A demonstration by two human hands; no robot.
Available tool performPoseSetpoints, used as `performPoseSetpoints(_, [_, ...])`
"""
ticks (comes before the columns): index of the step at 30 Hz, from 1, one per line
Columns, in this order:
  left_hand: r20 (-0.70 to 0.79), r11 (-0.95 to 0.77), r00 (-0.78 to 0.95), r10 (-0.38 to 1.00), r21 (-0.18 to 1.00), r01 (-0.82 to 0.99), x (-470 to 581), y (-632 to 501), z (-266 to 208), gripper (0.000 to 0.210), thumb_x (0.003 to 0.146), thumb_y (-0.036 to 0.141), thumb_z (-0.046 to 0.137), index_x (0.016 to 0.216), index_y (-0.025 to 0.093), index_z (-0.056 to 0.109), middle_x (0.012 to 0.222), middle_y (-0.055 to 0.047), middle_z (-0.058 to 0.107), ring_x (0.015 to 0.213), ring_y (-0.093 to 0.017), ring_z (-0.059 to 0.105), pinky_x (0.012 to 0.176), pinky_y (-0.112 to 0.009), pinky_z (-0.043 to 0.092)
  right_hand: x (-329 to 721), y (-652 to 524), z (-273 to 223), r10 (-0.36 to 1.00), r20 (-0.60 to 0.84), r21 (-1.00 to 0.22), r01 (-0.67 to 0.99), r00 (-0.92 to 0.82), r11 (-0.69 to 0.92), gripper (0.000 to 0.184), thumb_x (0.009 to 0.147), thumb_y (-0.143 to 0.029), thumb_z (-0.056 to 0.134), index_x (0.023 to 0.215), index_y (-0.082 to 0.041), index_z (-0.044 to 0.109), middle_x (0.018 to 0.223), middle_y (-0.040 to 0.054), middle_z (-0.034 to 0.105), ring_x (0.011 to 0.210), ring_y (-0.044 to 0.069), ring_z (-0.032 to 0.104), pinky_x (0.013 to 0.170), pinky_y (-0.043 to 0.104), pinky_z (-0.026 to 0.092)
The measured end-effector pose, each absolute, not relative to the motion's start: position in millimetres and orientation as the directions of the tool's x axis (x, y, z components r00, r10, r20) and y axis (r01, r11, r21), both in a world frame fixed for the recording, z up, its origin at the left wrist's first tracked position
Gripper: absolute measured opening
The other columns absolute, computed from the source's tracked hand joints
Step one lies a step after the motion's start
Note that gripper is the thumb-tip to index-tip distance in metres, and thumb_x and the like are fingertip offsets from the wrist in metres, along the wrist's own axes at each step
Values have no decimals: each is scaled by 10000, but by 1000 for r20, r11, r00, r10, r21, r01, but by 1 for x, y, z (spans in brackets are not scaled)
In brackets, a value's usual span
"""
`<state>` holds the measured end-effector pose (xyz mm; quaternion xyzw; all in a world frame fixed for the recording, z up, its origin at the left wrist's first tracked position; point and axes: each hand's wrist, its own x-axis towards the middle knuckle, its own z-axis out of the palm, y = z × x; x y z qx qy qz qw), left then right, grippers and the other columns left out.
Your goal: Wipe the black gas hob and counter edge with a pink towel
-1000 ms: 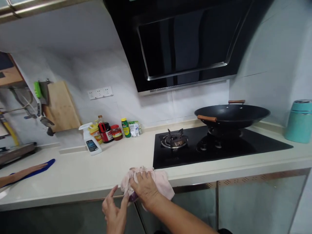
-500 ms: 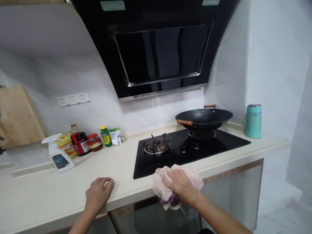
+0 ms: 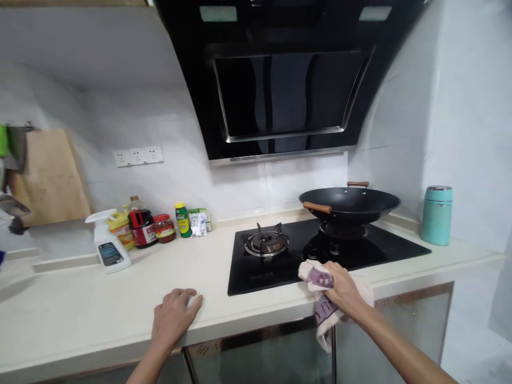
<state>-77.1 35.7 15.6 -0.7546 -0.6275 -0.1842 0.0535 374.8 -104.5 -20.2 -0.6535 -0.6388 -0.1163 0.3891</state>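
My right hand [image 3: 342,285] grips a pink cloth with purple print [image 3: 326,309] at the front edge of the black gas hob [image 3: 256,274]. Part of the cloth touches the hob's glass near the knobs, and the rest hangs down over the counter edge. My left hand [image 3: 175,314] rests on the white countertop [image 3: 144,288], left of the hob, fingers loosely bent and thumb apart, holding nothing. On the hob's right burner sits a black wok [image 3: 352,205] with wooden handles. The left burner [image 3: 267,241] is bare.
A spray bottle [image 3: 109,245], a dark sauce bottle [image 3: 142,226], a red-lidded jar [image 3: 164,229] and a green shaker bottle [image 3: 183,220] stand along the wall. A turquoise flask [image 3: 437,216] is at the right. The black range hood [image 3: 280,96] hangs above; a cutting board [image 3: 56,178] is at left.
My right hand has shifted right along the hob's front edge with the cloth, which now hangs lower. My left hand stays on the counter, its thumb more spread. The view has turned slightly left.
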Motion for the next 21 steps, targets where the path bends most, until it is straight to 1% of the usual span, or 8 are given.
performPoseSetpoints(3, [367, -215, 150, 918, 145, 966, -77, 33, 14, 452, 924, 513, 396, 1123, 273, 723, 1243, -93, 663, 1192, -316, 561, 973, -476, 417, 320, -66, 12, 783, 606, -400, 905, 143, 145, 142, 808, -182, 473, 897, -216, 579, 1006, 70, 592, 959, 222, 524, 848, 340, 382])
performPoseSetpoints(6, [388, -227, 154, 909, 149, 963, -78, 30, 12, 446, 930, 499, 401, 1119, 261, 727, 1253, -93, 668, 1180, -304, 566, 974, -461, 414, 261, -25, 29, 815, 571, -403, 899, 103, 169, 370, 805, -187, 516, 1166, -217, 595, 1328, 108, 531, 1187, 258, 483, 964, 376, 367])
performPoseSetpoints(8, [396, -228, 151, 906, 155, 961, -78, 29, 11, 442, 933, 494, 403, 1114, 258, 730, 1254, -93, 672, 1179, -297, 569, 973, -450, 414, 224, -4, 30, 865, 501, -390, 898, 22, 203, 579, 765, -278, 644, 1336, -254, 550, 1447, 115, 482, 1240, 312, 467, 1001, 442, 357])
performPoseSetpoints(10, [401, -227, 150, 904, 154, 962, -78, 28, 10, 431, 934, 485, 408, 1109, 261, 731, 1251, -87, 675, 1177, -292, 573, 968, -443, 415, 196, 10, 25, 904, 413, -365, 889, -112, 277, 698, 723, -441, 740, 1386, -351, 542, 1491, 71, 486, 1270, 355, 463, 1024, 506, 342])
performPoseSetpoints(13, [399, -224, 151, 904, 141, 964, -77, 28, 10, 406, 932, 472, 420, 1101, 273, 731, 1244, -74, 680, 1171, -285, 579, 955, -437, 417, 178, 22, 21, 913, 314, -341, 866, -261, 365, 601, 798, -614, 647, 1361, -417, 572, 1538, 20, 472, 1359, 377, 405, 1060, 550, 305])
performPoseSetpoints(16, [387, -209, 138, 912, 147, 967, -78, 30, 11, 401, 934, 477, 424, 1096, 280, 733, 1250, -69, 680, 1179, -282, 575, 954, -426, 417, 185, 33, 25, 918, 291, -343, 867, -269, 362, 425, 915, -523, 504, 1269, -331, 640, 1436, 45, 567, 1302, 302, 476, 1040, 461, 344])
performPoseSetpoints(18, [375, -206, 134, 917, 158, 966, -78, 31, 10, 405, 937, 484, 422, 1096, 279, 734, 1259, -69, 679, 1192, -282, 570, 955, -418, 416, 195, 39, 28, 924, 297, -345, 876, -239, 338, 363, 924, -451, 491, 1193, -277, 662, 1332, 60, 625, 1198, 258, 545, 991, 394, 380])
performPoseSetpoints(21, [373, -213, 141, 917, 157, 964, -80, 33, 10, 398, 939, 473, 421, 1096, 280, 731, 1261, -58, 683, 1194, -274, 575, 954, -406, 418, 213, 41, 27, 928, 321, -337, 894, -186, 296, 325, 920, -390, 501, 1165, -238, 650, 1278, 72, 639, 1134, 232, 572, 956, 346, 390])
